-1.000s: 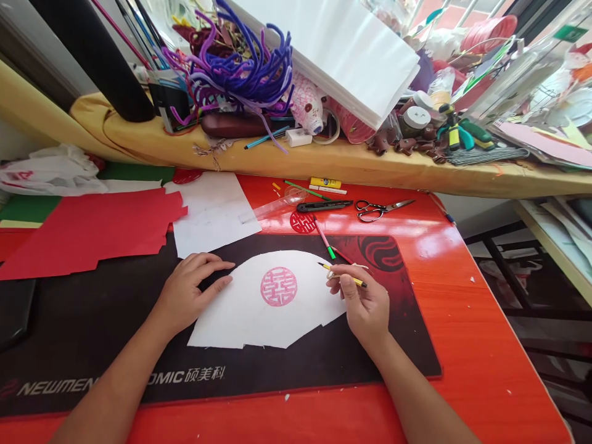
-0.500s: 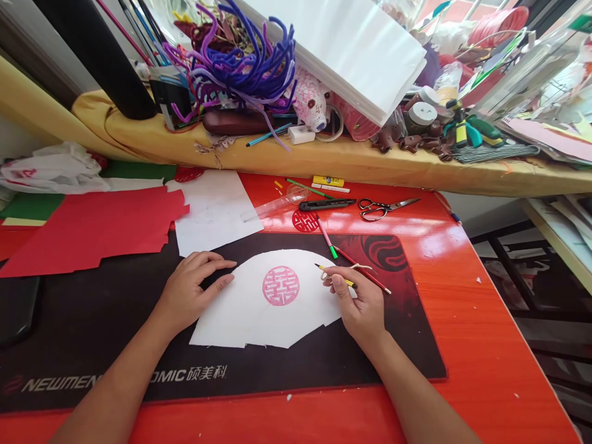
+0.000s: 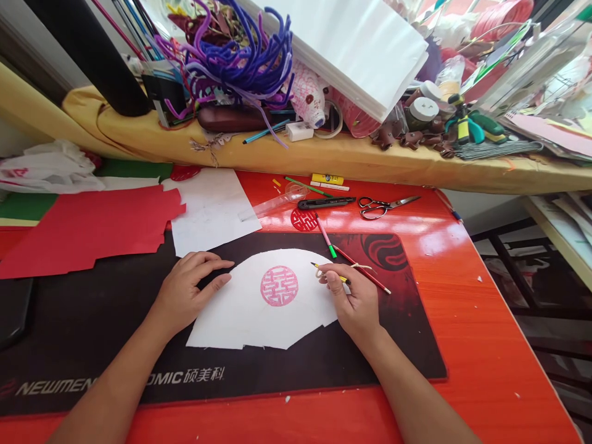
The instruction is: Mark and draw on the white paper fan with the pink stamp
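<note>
L grip: left hand (image 3: 192,290) open, palm down on black mat, thumb & fingertips at upper-left edge of paper, holds nothing.

R grip: right hand (image 3: 356,302) closed on yellow pencil (image 3: 319,266), tip pointing L, just over paper's upper-right part; can't tell if tip touches.

Paper: white fan-shaped paper (image 3: 240,314) flat on mat btwn both hands, w/ pink double-happiness seal (image 3: 279,285) at centre.

Beside R grip: red pencil (image 3: 372,280) on mat, pale cord (image 3: 361,266) looped near it.

Mat: black-and-red mouse mat (image 3: 277,370) on orange-red counter (image 3: 485,320).

Above mat: pink pen w/ green end (image 3: 326,237), red paper seal (image 3: 304,219), clear ruler (image 3: 272,206), black utility knife (image 3: 326,203), scissors (image 3: 383,206).

L side: red paper (image 3: 83,231) partly under white sheet (image 3: 208,209).

Shelf: yellow cloth (image 3: 324,157) under purple pipe cleaners (image 3: 231,61) & stack of white paper (image 3: 342,43).
</note>
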A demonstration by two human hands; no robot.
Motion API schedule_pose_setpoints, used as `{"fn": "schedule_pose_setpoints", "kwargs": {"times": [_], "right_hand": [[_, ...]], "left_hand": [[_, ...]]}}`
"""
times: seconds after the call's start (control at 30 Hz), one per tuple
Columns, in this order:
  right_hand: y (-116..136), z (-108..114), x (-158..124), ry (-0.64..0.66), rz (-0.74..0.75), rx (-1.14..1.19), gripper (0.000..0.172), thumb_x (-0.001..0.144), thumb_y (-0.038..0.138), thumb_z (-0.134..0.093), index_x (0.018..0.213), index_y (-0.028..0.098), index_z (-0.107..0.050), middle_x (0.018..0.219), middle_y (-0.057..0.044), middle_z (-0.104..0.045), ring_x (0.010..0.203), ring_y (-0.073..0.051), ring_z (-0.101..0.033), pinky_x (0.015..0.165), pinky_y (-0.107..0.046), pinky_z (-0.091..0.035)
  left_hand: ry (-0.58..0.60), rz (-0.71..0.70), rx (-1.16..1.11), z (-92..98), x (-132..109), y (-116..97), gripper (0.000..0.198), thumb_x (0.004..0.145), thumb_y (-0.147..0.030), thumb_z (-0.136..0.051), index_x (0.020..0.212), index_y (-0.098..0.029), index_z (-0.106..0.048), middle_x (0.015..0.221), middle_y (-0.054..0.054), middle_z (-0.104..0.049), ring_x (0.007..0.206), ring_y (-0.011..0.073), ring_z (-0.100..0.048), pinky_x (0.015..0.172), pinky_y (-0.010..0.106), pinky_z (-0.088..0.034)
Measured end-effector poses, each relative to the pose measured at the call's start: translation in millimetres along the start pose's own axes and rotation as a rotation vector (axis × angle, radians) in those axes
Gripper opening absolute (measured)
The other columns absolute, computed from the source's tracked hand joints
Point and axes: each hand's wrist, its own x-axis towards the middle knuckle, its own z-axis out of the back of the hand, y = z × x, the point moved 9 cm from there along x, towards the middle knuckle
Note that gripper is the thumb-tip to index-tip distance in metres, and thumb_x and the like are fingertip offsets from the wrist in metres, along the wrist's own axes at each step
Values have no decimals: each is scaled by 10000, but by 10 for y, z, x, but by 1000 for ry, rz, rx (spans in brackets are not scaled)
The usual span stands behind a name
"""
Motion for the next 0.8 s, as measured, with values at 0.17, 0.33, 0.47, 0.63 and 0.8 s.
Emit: {"fn": "schedule_pose_setpoints", "kwargs": {"times": [0.17,0.33,0.47,0.63,0.8], "right_hand": [[-27,-21,5,2,-26,1,299,1145,423,-592,1089,257,-835,934,-60,-864,804,-227,-834,759,-358,-646],[-36,-52,3,16,-37,10,279,1135,415,-609,1114,264,-842,950,-61,-873,819,-231,-839,768,-357,-656],[-37,-3,12,-9,-38,5,300,1137,432,-603,1088,265,-847,928,-65,-868,819,-237,-834,807,-376,-663],[-174,195,-6,-144,-131,85,298,1125,463,-645,1087,253,-852,890,-60,-852,787,-225,-820,769,-363,-669],[-262,450,-11,-353,-201,204,319,1106,501,-680,1076,231,-847,922,-62,-846,781,-210,-823,744,-350,-690]], "left_hand": [[-1,-17,-5,-5,5,6,423,1063,-630,-596,1184,-318,-855,1148,61,-768,1136,293,-706,1010,440,-539],[6,-19,5,-3,7,4,424,1066,-627,-596,1190,-312,-851,1155,61,-770,1139,293,-708,1008,443,-545],[15,-14,17,-7,6,4,420,1070,-617,-581,1198,-319,-847,1160,59,-774,1148,290,-709,1015,440,-555],[12,-10,10,-1,5,6,423,1072,-620,-576,1190,-320,-850,1159,59,-773,1149,293,-708,1020,442,-556],[7,-23,-2,1,3,4,421,1081,-612,-576,1192,-312,-850,1152,58,-768,1134,293,-708,1009,440,-544]]}}
